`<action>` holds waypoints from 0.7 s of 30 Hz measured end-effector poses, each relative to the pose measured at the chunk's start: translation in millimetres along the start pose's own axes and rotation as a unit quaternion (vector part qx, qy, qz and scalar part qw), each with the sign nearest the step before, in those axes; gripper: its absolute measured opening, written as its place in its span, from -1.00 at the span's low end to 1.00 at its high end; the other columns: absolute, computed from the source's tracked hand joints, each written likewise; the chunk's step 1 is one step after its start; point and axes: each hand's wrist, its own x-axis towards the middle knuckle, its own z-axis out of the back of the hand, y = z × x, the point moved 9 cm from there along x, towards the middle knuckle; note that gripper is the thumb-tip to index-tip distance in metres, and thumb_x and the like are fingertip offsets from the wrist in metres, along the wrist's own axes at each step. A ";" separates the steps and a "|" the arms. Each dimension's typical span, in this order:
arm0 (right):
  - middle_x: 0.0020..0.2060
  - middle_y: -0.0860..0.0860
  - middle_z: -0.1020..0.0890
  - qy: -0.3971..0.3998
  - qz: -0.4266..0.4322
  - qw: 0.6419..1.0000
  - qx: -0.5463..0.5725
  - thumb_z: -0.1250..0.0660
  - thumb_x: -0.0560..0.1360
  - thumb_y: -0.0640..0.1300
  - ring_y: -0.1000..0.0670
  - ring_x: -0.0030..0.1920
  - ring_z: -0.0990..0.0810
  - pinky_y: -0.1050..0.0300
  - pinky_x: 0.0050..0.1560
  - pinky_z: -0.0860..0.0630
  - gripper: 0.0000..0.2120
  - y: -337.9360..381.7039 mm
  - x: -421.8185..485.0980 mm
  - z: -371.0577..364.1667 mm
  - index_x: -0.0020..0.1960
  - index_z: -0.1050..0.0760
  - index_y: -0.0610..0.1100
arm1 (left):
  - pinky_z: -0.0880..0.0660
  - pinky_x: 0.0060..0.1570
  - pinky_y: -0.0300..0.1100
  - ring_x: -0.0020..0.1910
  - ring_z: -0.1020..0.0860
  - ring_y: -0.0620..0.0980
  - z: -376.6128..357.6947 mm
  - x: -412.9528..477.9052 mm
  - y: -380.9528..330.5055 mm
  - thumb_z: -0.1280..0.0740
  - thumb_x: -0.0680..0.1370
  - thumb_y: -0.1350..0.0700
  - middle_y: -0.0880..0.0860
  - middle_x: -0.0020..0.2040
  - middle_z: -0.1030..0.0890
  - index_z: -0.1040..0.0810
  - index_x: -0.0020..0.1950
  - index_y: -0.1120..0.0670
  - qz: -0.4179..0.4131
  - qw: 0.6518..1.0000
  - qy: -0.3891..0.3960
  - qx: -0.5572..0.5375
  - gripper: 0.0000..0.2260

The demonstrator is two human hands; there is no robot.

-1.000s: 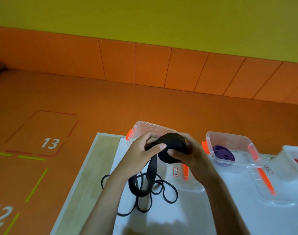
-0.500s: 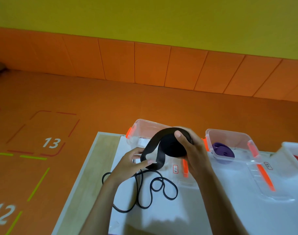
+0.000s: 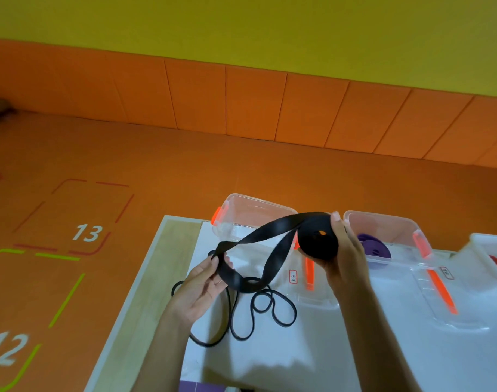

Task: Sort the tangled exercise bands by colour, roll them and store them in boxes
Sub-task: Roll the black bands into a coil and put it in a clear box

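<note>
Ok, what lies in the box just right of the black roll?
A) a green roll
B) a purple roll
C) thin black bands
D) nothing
B: a purple roll lies in the clear box beside the right hand, which grips the black roll; the left hand pinches its loose loop.

Band roll [image 3: 374,249] in box [image 3: 383,219] on table [image 3: 298,363]

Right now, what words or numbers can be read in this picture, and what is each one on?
"13": white paint on the orange floor, in a red dashed outline.
"12": white paint on the same floor, in a green outline.
Red-edged label on the left clear lid: too small to read.
Second label on the right clear lid: too blurred to read.
</note>
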 end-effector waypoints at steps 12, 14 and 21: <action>0.09 -0.12 -0.68 0.034 0.051 0.992 -0.114 -0.41 0.60 0.03 -0.22 0.21 -0.63 -0.23 -0.03 -0.72 -0.83 -1.2 -4.0 1.1 0.15 -0.67 0.02 | -0.50 0.44 0.05 0.29 -0.64 0.06 2.3 -6.7 -15.7 -0.55 0.55 -0.08 0.14 0.21 -0.70 -0.69 0.19 0.09 0.002 0.938 -0.030 0.345 -0.68; 0.00 0.00 -0.71 0.071 0.082 0.980 -0.167 -0.46 0.54 0.08 -0.15 0.14 -0.67 -0.15 -0.03 -0.73 -0.80 5.3 -9.5 -12.5 0.13 -0.67 0.08 | -0.42 0.45 -0.01 0.47 -0.51 0.03 2.2 -6.6 -23.3 -0.51 0.59 0.13 0.06 0.42 -0.59 -0.59 0.38 -0.07 0.007 0.900 -0.076 0.429 -0.63; -0.02 0.17 -0.72 0.180 0.145 0.921 -0.312 -0.47 0.40 0.26 0.03 0.06 -0.67 0.02 0.06 -0.63 -0.78 9.1 -23.1 -51.2 0.02 -0.67 0.26 | -0.29 0.48 -0.27 0.53 -0.32 -0.38 -123.0 -27.8 -47.2 -0.57 0.51 -0.10 -0.39 0.51 -0.42 -0.40 0.53 -0.32 -0.148 0.808 0.126 0.556 -0.36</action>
